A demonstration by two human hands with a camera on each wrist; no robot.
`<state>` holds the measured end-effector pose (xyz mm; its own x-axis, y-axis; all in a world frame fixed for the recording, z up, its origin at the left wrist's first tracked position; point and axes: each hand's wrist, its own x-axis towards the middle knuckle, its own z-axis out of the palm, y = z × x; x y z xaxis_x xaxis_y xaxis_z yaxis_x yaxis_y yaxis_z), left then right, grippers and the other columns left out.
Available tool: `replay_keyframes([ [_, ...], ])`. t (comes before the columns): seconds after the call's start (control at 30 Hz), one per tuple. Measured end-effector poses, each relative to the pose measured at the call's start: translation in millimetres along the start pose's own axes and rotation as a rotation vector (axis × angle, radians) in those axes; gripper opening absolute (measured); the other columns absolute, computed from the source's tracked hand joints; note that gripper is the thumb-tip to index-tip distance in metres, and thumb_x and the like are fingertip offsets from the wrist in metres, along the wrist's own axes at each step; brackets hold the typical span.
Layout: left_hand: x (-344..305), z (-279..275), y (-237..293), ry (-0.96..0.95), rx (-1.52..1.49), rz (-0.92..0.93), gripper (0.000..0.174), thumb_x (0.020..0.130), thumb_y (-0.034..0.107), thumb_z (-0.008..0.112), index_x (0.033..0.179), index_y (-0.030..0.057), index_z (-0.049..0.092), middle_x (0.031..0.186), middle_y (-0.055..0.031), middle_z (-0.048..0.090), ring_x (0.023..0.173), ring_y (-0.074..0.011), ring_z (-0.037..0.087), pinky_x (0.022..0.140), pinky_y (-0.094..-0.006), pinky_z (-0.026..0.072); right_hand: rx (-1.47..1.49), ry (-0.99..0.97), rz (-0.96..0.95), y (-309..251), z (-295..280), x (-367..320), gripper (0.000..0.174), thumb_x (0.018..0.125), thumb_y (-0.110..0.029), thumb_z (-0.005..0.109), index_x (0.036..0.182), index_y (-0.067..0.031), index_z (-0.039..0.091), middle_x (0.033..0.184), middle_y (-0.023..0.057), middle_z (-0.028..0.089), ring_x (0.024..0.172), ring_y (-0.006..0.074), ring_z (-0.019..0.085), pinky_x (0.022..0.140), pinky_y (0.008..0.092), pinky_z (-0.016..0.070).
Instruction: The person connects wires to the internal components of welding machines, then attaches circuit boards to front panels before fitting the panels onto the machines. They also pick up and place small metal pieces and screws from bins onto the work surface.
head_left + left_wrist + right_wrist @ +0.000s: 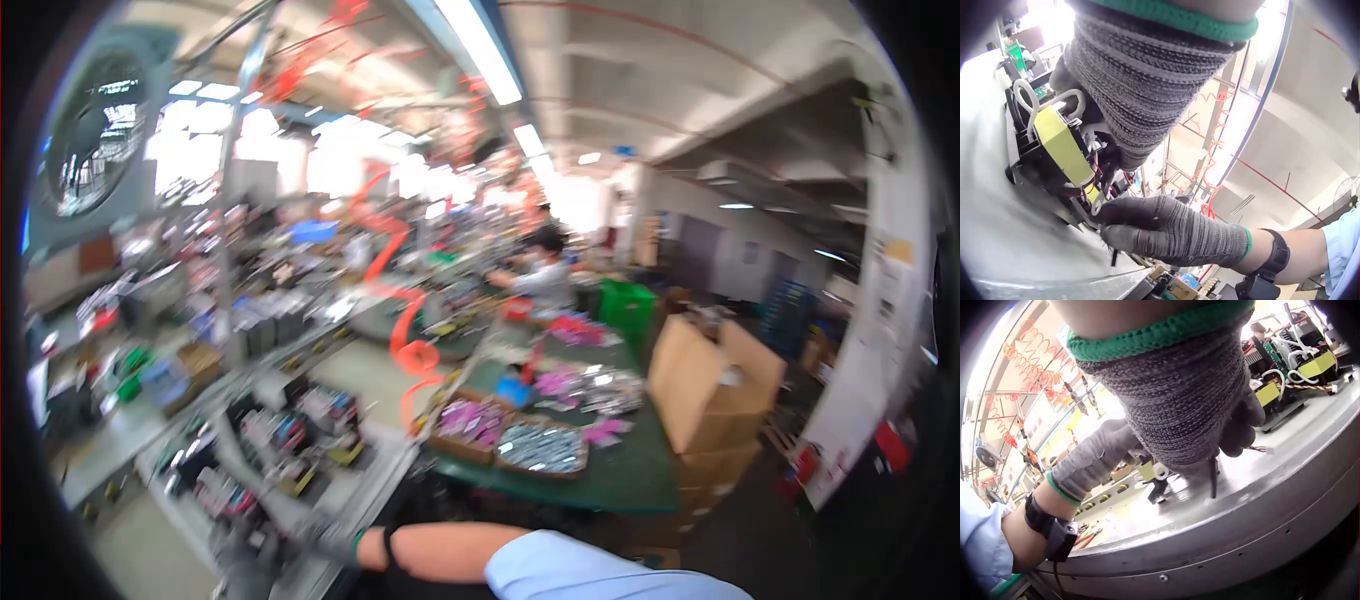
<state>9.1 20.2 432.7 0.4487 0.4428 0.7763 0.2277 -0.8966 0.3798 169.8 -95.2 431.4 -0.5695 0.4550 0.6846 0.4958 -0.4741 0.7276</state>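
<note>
Both hands wear grey knitted gloves with green cuffs. A circuit assembly (1063, 147) with a yellow-wrapped block, black base and white wires sits at the metal bench edge. My left hand (1141, 81) reaches over the assembly and grips it, its fingertips mostly hidden behind wires. Close beside it, my right hand (1169, 231) has curled fingers at the assembly's near end, by a white loop of wire (1096, 203). A thin black strip (1213, 478) sticks down from the right hand's fingers. In the head view, both hands are low at the left and blurred.
More circuit assemblies (1300, 362) stand along the bench (1272, 469). Right of it, a green table (600, 490) bears boxes of metal parts (540, 447) and pink pieces. Red coiled hoses (385, 260) hang overhead. Cardboard boxes (700, 390) stand farther right; another person (545, 280) works beyond.
</note>
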Motion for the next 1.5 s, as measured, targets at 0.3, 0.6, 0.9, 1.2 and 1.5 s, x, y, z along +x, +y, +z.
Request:
replay_keyframes([
  [0.3,-13.9,1.2,-33.2,-0.240,0.315,-0.009,0.052,0.071,0.045,0.081,0.099,0.0043,0.066,0.089,-0.0179,0.064,0.084,-0.0353,0.062,0.072,-0.0485,0.0491,1.293,-0.948,0.201,3.2,24.5,-64.9,0.018,0.083,-0.028,0.071,0.087,-0.0100,0.074,0.106,0.0197,0.069,0.097,0.0392,0.067,0.085,0.0497,0.0522],
  [0.6,-19.7,-6.2,-48.6,-0.474,0.460,0.077,0.068,0.064,0.046,0.085,0.116,0.0064,0.063,0.103,-0.0138,0.063,0.095,-0.0314,0.060,0.083,-0.0461,0.0494,1.209,-0.454,0.484,78.2,111.0,8.8,0.043,0.083,-0.021,0.078,0.121,-0.0086,0.063,0.110,0.0190,0.065,0.096,0.0353,0.065,0.086,0.0430,0.0540],
  [0.9,-5.9,-1.2,-89.5,-0.414,0.495,0.022,0.061,0.057,0.032,0.090,0.105,0.0068,0.064,0.099,-0.0116,0.063,0.091,-0.0302,0.061,0.083,-0.0426,0.0501,0.620,-1.307,-0.216,67.1,153.0,45.8,0.013,0.089,-0.015,0.064,0.096,-0.0094,0.074,0.101,0.0107,0.075,0.096,0.0249,0.074,0.078,0.0441,0.0586],
  [1.2,-4.7,2.5,-84.8,-0.428,0.495,-0.048,0.056,0.061,0.023,0.085,0.110,0.0077,0.064,0.105,-0.0130,0.064,0.097,-0.0306,0.062,0.083,-0.0426,0.0512,0.645,-1.298,0.306,28.2,109.3,-14.6,0.028,0.093,-0.023,0.058,0.114,-0.0059,0.064,0.098,0.0155,0.074,0.096,0.0328,0.073,0.079,0.0463,0.0566],
  [1.5,-11.6,-19.2,-90.7,-0.397,0.487,-0.025,0.058,0.062,0.024,0.085,0.114,0.0089,0.065,0.102,-0.0128,0.065,0.094,-0.0307,0.062,0.081,-0.0429,0.0521,0.830,-1.196,0.785,-33.6,106.9,-64.6,0.043,0.085,-0.022,0.068,0.121,-0.0033,0.054,0.102,0.0234,0.069,0.097,0.0415,0.068,0.082,0.0510,0.0542],
])
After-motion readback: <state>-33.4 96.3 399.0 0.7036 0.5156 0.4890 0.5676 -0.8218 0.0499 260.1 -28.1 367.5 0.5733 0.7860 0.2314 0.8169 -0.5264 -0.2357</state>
